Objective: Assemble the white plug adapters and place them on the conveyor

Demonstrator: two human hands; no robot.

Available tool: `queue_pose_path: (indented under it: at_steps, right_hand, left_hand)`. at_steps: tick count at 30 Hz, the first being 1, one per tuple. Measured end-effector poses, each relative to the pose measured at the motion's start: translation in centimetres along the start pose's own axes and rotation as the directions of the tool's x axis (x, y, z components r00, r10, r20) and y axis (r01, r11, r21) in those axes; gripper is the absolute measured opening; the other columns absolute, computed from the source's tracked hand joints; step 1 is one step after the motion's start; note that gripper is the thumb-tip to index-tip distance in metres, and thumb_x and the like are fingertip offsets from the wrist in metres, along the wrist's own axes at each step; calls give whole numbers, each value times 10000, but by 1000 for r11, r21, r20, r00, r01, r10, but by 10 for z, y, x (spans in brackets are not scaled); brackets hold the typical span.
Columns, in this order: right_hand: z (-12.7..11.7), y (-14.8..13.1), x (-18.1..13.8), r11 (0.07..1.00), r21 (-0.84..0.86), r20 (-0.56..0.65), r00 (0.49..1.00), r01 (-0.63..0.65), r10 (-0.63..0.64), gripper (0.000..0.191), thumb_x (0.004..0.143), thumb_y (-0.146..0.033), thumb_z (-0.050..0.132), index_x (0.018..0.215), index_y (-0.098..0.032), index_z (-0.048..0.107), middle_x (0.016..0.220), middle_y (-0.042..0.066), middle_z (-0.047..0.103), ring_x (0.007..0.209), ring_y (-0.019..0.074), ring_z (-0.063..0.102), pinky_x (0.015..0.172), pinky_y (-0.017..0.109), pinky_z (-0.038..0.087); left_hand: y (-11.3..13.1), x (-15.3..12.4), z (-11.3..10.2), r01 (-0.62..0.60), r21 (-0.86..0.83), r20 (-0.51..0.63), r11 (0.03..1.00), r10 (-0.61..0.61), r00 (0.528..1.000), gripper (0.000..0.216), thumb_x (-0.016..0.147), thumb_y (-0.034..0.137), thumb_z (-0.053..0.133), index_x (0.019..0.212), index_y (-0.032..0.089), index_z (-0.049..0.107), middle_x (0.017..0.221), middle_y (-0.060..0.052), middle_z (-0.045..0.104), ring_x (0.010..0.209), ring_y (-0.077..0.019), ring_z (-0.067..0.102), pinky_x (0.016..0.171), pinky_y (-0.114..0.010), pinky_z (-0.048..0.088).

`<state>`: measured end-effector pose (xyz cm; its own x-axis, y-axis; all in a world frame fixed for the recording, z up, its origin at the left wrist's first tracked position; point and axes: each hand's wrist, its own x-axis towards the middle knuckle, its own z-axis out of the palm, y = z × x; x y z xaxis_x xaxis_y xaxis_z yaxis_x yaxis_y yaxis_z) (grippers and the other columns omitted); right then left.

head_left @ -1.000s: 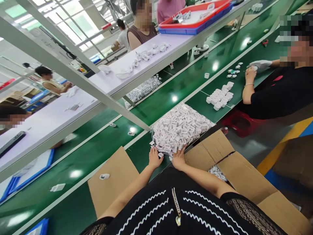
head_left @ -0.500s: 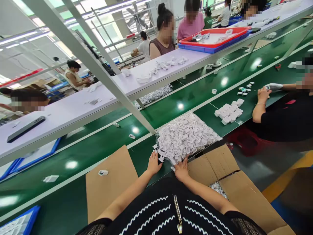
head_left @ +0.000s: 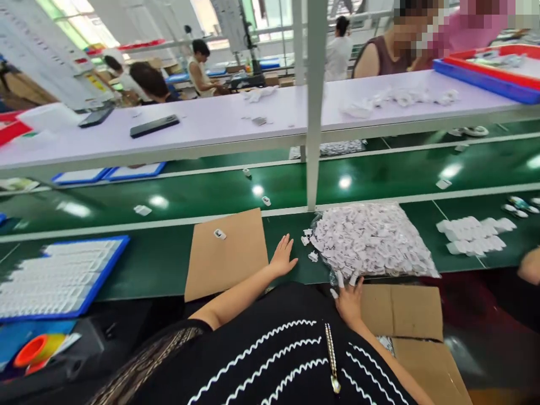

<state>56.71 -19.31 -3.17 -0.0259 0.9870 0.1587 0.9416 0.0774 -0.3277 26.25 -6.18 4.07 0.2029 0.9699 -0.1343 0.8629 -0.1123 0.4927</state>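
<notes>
Steadying the plastic bag (head_left: 375, 239) calls for broad, gentle pressure from spread fingers, as a hard pinch could tear the film; the loose white pieces (head_left: 313, 256) at its left are best kept out from under the palm. The hands are apart, neither clamped on anything: the left hand (head_left: 282, 260) has its fingers extended over the counter (head_left: 147, 270); the right hand (head_left: 350, 302) seems to touch the bag's near left corner. The bag lies on the counter, beyond the right hand and rightward of the left.

From here I see the left hand (head_left: 282, 261) spread between the cardboard sheet (head_left: 230, 256) and the bag of white parts (head_left: 371, 239); the right hand (head_left: 349, 301) is at its near corner.
</notes>
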Motion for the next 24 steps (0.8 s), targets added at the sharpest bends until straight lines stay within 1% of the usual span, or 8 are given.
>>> queue_pose_path:
  at_steps: [5, 8, 12, 15, 17, 20, 22, 24]
  right_hand:
    - [10, -39, 6, 974, 56, 7, 976, -219, 219, 860, 959, -527, 478, 1657, -123, 180, 1680, 295, 87, 1523, 584, 24, 1055, 806, 313]
    - [7, -63, 19, 943, 139, 28, 953, -303, 302, 978, 899, -616, 480, 1630, -50, 161, 1582, 352, 283, 1475, 564, 248, 1074, 729, 350]
    - [2, -77, 33, 888, 179, 1, 903, -423, 430, 1035, 830, -657, 504, 1583, -15, 198, 1477, 348, 422, 1372, 516, 426, 1093, 646, 377]
    - [2, -97, 44, 844, 123, -107, 838, -523, 535, 1075, 774, -704, 543, 1531, 10, 272, 1443, 369, 422, 1373, 540, 377, 1122, 680, 306]
    - [4, -119, 59, 868, 90, -160, 853, -488, 496, 1032, 767, -705, 536, 1465, 36, 359, 1429, 389, 407, 1370, 558, 340, 1134, 699, 255]
    - [8, -155, 99, 936, 19, -176, 920, -352, 349, 858, 802, -650, 511, 1319, 35, 508, 1413, 395, 402, 1356, 556, 319, 1136, 696, 227]
    - [12, -173, 132, 961, -35, -126, 955, -275, 269, 701, 833, -565, 507, 1233, 6, 578, 1374, 367, 449, 1340, 522, 340, 1131, 667, 252]
    - [17, -184, 163, 967, -78, -28, 970, -241, 240, 583, 845, -469, 518, 1178, -2, 620, 1306, 340, 503, 1320, 489, 362, 1124, 630, 275]
  left_hand:
    - [-67, -24, -31, 128, -106, -128, 986, -141, 982, 762, 882, 362, 616, 1579, 206, 351, 1744, -106, 183, 1624, -278, 105, 1316, -474, 188]
    - [-118, -40, -52, 255, -169, -229, 952, -290, 929, 739, 888, 306, 602, 1568, 177, 344, 1725, -145, 219, 1621, -288, 123, 1317, -502, 170]
    - [-185, -52, -80, 436, -277, -351, 856, -512, 784, 761, 907, 312, 604, 1574, 138, 283, 1696, -201, 233, 1614, -304, 133, 1319, -504, 137]
    - [-231, -50, -99, 534, -369, -392, 761, -648, 653, 819, 933, 405, 604, 1588, 125, 199, 1676, -238, 216, 1603, -342, 138, 1307, -535, 135]
    - [-257, -42, -110, 565, -417, -380, 712, -701, 603, 903, 916, 476, 640, 1589, 112, 161, 1659, -265, 216, 1591, -380, 149, 1292, -563, 150]
    - [-285, -24, -123, 553, -448, -324, 702, -704, 632, 1077, 811, 529, 771, 1584, 90, 163, 1640, -296, 234, 1568, -420, 184, 1270, -579, 197]
    - [-296, -11, -128, 507, -448, -280, 736, -654, 703, 1112, 737, 502, 848, 1571, 107, 227, 1628, -280, 277, 1554, -414, 224, 1260, -559, 236]
    - [-302, 1, -130, 439, -440, -246, 783, -576, 780, 966, 743, 426, 853, 1524, 156, 351, 1604, -223, 359, 1523, -378, 298, 1253, -519, 268]
